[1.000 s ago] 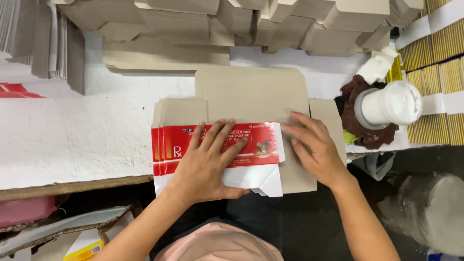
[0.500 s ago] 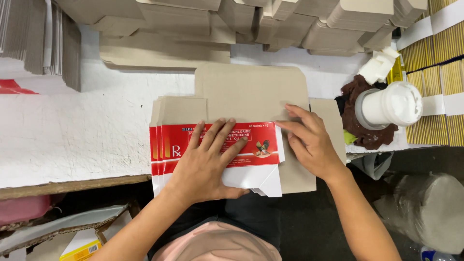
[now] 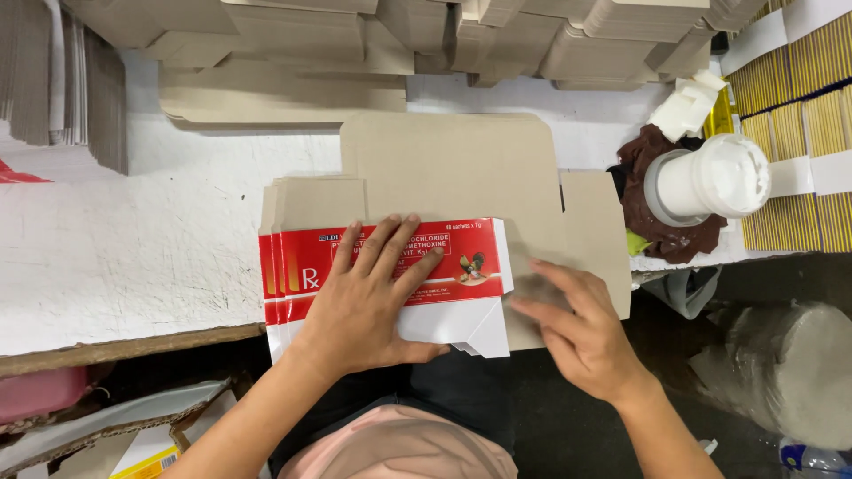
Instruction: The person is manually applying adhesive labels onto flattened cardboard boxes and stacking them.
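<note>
My left hand (image 3: pixel 368 306) lies flat, palm down, fingers spread, pressing on the red-and-white folded flap (image 3: pixel 390 266) of the flat carton stack (image 3: pixel 461 173); nothing gripped, just weight on it. My right hand (image 3: pixel 577 333) is open too, fingers stretched over the carton's rt brown side flap (image 3: pixel 595 231) at the table edge, touching it, not clasping. Carton stack sits centre of the white table (image 3: pixel 115 257), brown inner face up, red printed panel folded toward me. Rt of it: white plastic jar (image 3: pixel 706 182) on a dark brown rag (image 3: pixel 652 208). Far side: piles of folded brown cartons (image 3: pixel 373 40). Yellow packs (image 3: pixel 799 133) at far rt.
</note>
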